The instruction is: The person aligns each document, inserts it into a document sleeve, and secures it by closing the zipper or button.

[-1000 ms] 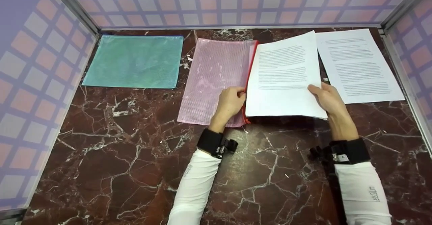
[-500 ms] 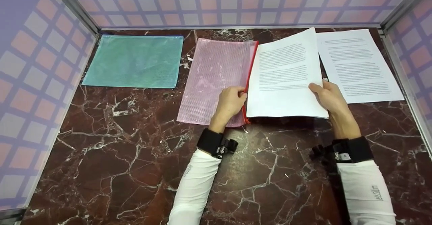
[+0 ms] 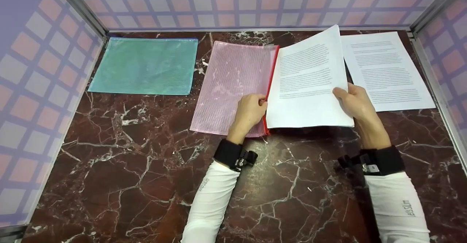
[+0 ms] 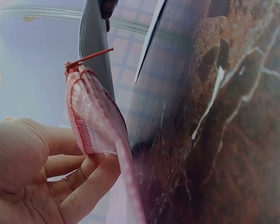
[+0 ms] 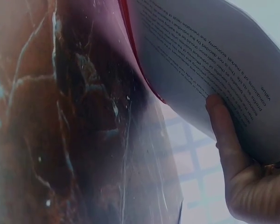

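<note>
The papers (image 3: pixel 304 89) are held between the hands, pinched at their right edge by the right hand (image 3: pixel 357 102), the nearer one. To their left, the pink pouch (image 3: pixel 226 86) is pinched at its red edge (image 3: pixel 273 66) by the left hand (image 3: pixel 250 110). Both long axes run near to far, almost parallel; whether any paper is tucked inside cannot be told.

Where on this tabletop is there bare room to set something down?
Apart from small specks, the tabletop is bare between the green pouch and left forearm, and between that and the right forearm. Back centre to back right is crowded: pink pouch, held papers, flat paper, left hand, right hand.
</note>
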